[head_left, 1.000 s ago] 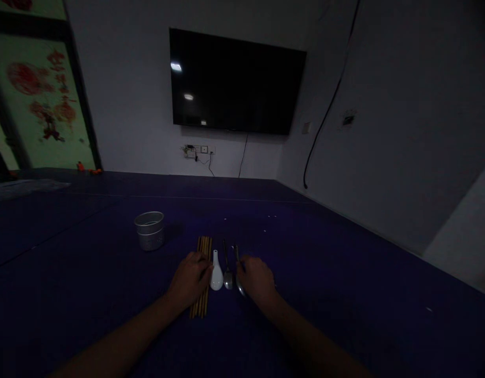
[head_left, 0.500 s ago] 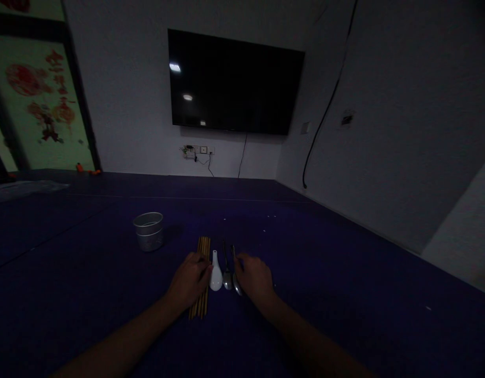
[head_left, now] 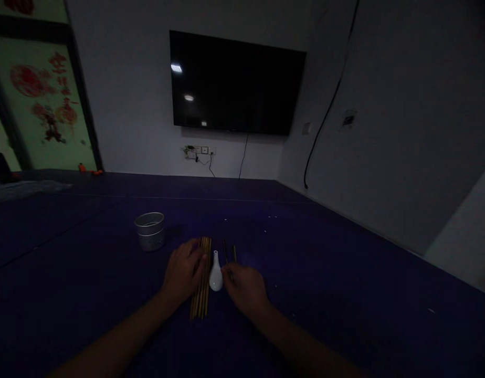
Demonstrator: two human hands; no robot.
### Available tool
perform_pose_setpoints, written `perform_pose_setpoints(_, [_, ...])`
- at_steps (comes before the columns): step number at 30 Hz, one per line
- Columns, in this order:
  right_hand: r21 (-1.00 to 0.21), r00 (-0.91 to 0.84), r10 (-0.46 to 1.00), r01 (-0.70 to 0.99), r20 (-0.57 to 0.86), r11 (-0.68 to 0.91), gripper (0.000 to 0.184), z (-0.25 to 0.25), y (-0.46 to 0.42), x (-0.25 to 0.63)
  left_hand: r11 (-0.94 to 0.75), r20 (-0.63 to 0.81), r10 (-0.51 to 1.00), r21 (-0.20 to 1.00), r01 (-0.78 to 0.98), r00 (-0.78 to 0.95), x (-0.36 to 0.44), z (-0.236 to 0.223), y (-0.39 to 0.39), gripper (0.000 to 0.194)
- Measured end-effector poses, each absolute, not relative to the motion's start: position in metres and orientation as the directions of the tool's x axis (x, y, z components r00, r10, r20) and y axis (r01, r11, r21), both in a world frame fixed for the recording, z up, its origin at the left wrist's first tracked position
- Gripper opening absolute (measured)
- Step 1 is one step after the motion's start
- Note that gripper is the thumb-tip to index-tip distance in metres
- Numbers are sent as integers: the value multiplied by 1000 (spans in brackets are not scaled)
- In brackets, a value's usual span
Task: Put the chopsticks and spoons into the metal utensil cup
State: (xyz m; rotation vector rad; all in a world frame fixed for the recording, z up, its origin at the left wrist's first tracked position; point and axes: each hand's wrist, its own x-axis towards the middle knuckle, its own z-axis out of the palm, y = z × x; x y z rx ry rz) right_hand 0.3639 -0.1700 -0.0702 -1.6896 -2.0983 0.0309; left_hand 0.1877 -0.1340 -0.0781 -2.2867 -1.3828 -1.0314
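A bundle of wooden chopsticks (head_left: 203, 286) lies lengthwise on the dark blue surface. My left hand (head_left: 181, 273) rests over its left side, fingers apart and touching the sticks. Just right of the bundle is a white soup spoon (head_left: 216, 277), bowl towards me. Two metal spoons lie beside it; their handles, one left (head_left: 225, 251) and one right (head_left: 234, 254), stick out beyond my right hand (head_left: 246, 289). That hand is closed around them at the white spoon's right edge, and it hides their bowls.
A silvery metal cup (head_left: 150, 232) stands upright to the left, beyond my left hand. Small white bits (head_left: 265, 231) are scattered on the surface. Clear plastic (head_left: 30, 187) lies far left. A television (head_left: 236, 84) hangs on the back wall, and a black cable (head_left: 323, 123) runs down the right wall.
My left hand has shifted slightly left, its fingers loosening off the chopsticks' right edge. My right hand has moved left over both metal spoons, now covering their bowls.
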Motion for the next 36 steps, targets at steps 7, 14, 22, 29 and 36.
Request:
perform_pose_setpoints(7, [-300, -197, 929, 908, 313, 293, 28, -69, -172, 364, 8, 751, 649, 150, 989, -119, 150, -51, -119, 53])
perform_pose_setpoints(14, [-291, -199, 934, 913, 298, 288, 27, -68, -172, 362, 147, 674, 705, 162, 976, -218, 120, -44, -112, 51])
perform_pose_setpoints(22, [-377, -163, 909, 871, 384, 315, 24, -74, -168, 365, -27, 755, 653, 113, 993, -68, 118, -52, -105, 29])
perform_pose_setpoints(29, [-421, -89, 728, 765, 680, 487, 74, -80, -158, 373, -509, 844, 466, 9, 861, 266, 163, -73, -129, 26])
perform_pose_setpoints(36, [-473, -54, 653, 646, 755, 600, 78, -83, -154, 375, -804, 768, 413, 55, 592, 489, 199, -93, -154, 22])
